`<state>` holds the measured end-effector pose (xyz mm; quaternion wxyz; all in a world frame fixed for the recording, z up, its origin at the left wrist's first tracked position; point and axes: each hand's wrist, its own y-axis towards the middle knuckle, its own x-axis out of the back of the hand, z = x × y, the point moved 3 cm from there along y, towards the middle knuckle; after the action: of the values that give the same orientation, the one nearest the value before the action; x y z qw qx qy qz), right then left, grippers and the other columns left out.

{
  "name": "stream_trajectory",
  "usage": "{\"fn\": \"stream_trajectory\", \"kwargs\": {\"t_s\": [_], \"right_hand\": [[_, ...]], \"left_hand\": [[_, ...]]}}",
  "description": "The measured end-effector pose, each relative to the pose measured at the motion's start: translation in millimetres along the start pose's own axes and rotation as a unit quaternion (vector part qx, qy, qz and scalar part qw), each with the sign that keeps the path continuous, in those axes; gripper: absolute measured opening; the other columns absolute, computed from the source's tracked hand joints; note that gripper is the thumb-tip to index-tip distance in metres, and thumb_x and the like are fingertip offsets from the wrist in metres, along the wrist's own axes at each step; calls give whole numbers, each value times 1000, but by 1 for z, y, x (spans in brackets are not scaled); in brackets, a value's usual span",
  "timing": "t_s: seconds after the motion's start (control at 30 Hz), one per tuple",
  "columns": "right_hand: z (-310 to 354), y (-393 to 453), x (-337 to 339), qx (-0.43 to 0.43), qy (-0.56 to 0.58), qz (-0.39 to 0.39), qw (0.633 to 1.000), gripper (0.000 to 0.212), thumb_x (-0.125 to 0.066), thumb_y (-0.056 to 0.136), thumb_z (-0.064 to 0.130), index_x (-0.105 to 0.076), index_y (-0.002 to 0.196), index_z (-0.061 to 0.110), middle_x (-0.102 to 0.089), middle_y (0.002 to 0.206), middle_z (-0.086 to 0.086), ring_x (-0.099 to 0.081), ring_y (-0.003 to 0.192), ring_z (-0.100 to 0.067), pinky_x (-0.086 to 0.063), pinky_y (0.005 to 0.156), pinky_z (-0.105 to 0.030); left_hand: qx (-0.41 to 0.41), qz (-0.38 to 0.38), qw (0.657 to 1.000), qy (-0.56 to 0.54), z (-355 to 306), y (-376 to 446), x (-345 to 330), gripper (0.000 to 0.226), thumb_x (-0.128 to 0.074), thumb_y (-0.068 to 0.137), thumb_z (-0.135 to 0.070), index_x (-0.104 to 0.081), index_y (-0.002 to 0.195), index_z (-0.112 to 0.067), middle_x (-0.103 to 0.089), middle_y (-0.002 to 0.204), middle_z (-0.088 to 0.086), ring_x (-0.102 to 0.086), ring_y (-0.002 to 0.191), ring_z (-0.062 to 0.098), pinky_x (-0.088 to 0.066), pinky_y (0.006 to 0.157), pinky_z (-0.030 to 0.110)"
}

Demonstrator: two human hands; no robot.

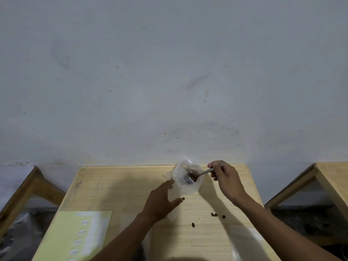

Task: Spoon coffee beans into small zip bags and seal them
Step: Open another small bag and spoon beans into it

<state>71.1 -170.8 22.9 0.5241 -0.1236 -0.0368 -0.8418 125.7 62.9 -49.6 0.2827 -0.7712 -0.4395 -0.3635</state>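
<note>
A clear plastic bag [185, 180] is being kept standing open near the far edge of a pale wooden table [116, 187], close to the grey wall [169, 72]. Dark coffee beans [192, 176] are being carried on the bowl of a metal spoon [197, 174], which is being held inside the bag's mouth. The spoon's handle is being pinched by the curled fingers and thumb of the right hand [225, 180], which is being held just to the right of the bag. The bag's near-left side is being touched by the left hand [162, 201], whose fingers and thumb are being kept spread apart; whether the plastic is actually being gripped cannot be told, since the film is blurred there.

A few loose beans [214, 214] are being left scattered on the tabletop in front of the bag, one of them just beside the left thumb. A pale yellow sheet [75, 236] with small white labels is being kept at the near left corner of the table. A further piece of clear plastic [246, 242] is being partly hidden under the right forearm at the near right. Wooden frames [329, 178] are being seen on both sides of the table, well apart from the bag.
</note>
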Motion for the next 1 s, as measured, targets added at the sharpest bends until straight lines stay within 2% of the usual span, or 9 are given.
{"fn": "stream_trajectory", "kwargs": {"t_s": [0.13, 0.27, 0.43, 0.5, 0.63, 0.73, 0.8, 0.9, 1.0], "right_hand": [[5, -5, -10, 88, -90, 63, 990, 20, -49, 101, 19, -67, 94, 26, -68, 96, 8, -63, 83, -4, -48, 77, -19], [13, 0, -3, 131, -74, 25, 988, 21, -48, 101, 16, -66, 96, 23, -67, 97, 7, -62, 86, -5, -46, 76, -14], [-12, 13, 4, 81, -27, -70, 994, 21, -46, 102, 20, -67, 99, 23, -67, 101, 7, -63, 93, -11, -49, 79, -27], [-31, 14, -1, 69, -44, -73, 994, 21, -47, 101, 19, -68, 103, 23, -67, 102, 6, -64, 93, -12, -48, 77, -25], [-56, 10, -20, 75, -72, -54, 993, 22, -52, 99, 12, -67, 104, 26, -67, 101, 8, -66, 95, -11, -46, 75, -10], [-63, 7, -32, 90, -90, -60, 990, 24, -51, 99, 11, -69, 111, 22, -67, 106, 8, -61, 100, 1, -48, 83, -16], [-65, 8, -36, 99, -94, -76, 988, 26, -51, 100, 10, -70, 115, 20, -66, 107, 8, -59, 102, 5, -49, 85, -22], [-67, 12, -39, 101, -89, -101, 986, 28, -51, 99, 7, -68, 118, 18, -66, 107, 8, -58, 102, 8, -50, 86, -21], [-70, 14, -40, 89, -82, -88, 989, 29, -51, 99, 7, -69, 118, 19, -66, 108, 9, -59, 104, 5, -49, 88, -20]], "left_hand": [[2, -3, 1000, -9, 0, 0, -1, 74, -68, 77, -58, -43, 139, -26, -59, 130, -10, -57, 115, 10, -45, 97, 29], [10, 11, 1000, -8, 5, -2, 1, 70, -67, 77, -58, -46, 135, -26, -59, 128, -10, -58, 113, 12, -47, 95, 31], [-17, 45, 998, 39, 13, -6, 2, 66, -66, 78, -57, -45, 134, -29, -51, 137, -13, -57, 114, 12, -44, 97, 30], [-45, 65, 996, 47, 12, -6, 0, 67, -65, 77, -59, -44, 134, -31, -45, 141, -15, -54, 118, 12, -43, 101, 31], [-103, 80, 990, 43, 6, -2, -6, 68, -61, 76, -61, -43, 135, -32, -31, 152, -20, -40, 135, 7, -36, 109, 31], [-140, 81, 986, 44, -2, 4, -7, 66, -60, 78, -59, -42, 136, -32, -19, 157, -23, -26, 142, 1, -32, 112, 31], [-150, 73, 985, 42, -8, 7, -7, 64, -61, 80, -56, -42, 135, -32, -20, 156, -24, -27, 140, 1, -33, 111, 32], [-164, 50, 985, 30, -14, 9, -6, 61, -62, 80, -55, -43, 133, -31, -25, 151, -25, -36, 134, 1, -39, 105, 33], [-162, 87, 983, 23, -13, 13, -10, 61, -64, 80, -53, -42, 133, -30, -23, 154, -24, -37, 136, 5, -39, 105, 31]]}}
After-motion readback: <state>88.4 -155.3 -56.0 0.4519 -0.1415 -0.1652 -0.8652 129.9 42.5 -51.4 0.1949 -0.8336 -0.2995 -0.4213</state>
